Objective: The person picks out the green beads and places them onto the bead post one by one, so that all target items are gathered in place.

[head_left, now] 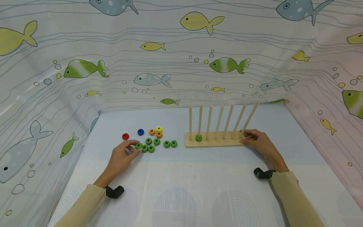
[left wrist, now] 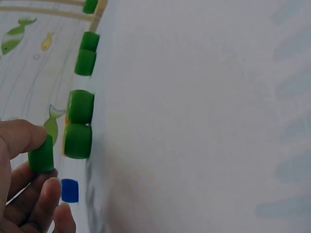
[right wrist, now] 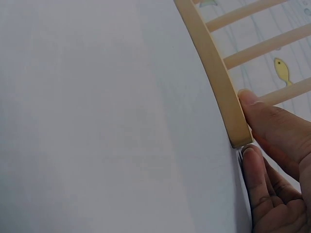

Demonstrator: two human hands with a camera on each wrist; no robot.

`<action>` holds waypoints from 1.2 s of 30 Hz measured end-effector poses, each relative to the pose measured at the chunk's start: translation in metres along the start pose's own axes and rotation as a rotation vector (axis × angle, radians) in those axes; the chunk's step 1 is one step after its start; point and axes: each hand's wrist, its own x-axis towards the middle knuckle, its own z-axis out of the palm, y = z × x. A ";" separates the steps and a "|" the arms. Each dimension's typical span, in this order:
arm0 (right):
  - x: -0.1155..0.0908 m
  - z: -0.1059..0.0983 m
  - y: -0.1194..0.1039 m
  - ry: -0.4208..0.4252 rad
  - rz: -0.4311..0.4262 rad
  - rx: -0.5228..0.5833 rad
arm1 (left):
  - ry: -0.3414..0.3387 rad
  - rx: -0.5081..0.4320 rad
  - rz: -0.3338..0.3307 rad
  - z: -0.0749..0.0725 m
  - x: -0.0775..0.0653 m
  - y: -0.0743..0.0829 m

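Note:
My left hand (head_left: 123,157) pinches a green bead (head_left: 139,146) between thumb and fingers; in the left wrist view this bead (left wrist: 42,156) sits clear of the other green ones. Right beside it on the table lie several green beads (head_left: 151,148). At the right, my right hand (head_left: 259,142) grips the end of a wooden pegboard (head_left: 210,143). In the right wrist view one fingertip lies on top of the board (right wrist: 228,107) and another at its end. Several upright pegs (head_left: 209,123) rise from the board, and one green bead (head_left: 198,137) is on the second peg from the left.
Behind the green beads lie a red bead (head_left: 125,136), a blue bead (head_left: 141,132), two orange beads (head_left: 152,132) and a yellow bead (head_left: 159,129). Two green beads (head_left: 166,144) lie side by side nearer the board. A fish-printed curtain (head_left: 181,63) surrounds the table (head_left: 187,183).

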 end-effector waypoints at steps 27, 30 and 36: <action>-0.001 -0.001 0.000 -0.003 0.006 -0.001 | -0.008 -0.042 0.091 0.010 0.018 0.018; -0.001 -0.001 0.000 0.000 0.009 -0.010 | -0.011 -0.050 0.093 0.010 0.022 0.023; 0.001 0.000 0.003 0.005 0.005 -0.019 | -0.018 -0.059 0.093 0.011 0.025 0.030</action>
